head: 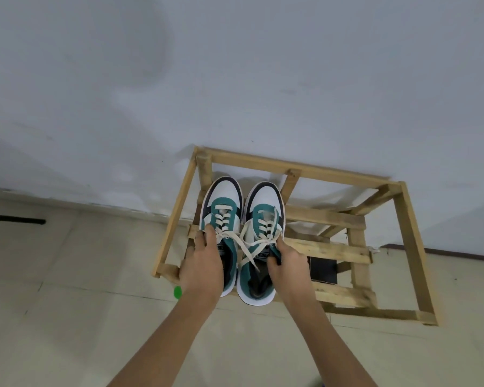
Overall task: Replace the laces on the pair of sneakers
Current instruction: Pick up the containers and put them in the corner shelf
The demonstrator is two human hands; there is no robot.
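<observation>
Gripping left sneaker [223,195], left hand [201,265], right hand [288,261] gripping right sneaker [266,198]

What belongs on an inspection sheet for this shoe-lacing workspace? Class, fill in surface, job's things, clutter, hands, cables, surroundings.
Surface: wooden slat rack, sneakers on its slats.
Job's things: left sneaker and right sneaker side by side, toes toward wall; cream laces threaded, ends loose.
Clutter: small green disc on floor; dark square under rack.
Hands: left hand grips left sneaker; right hand grips right sneaker.
Cables: nothing seen.
Surroundings: pale wall, tiled floor, black strip on it.
</observation>
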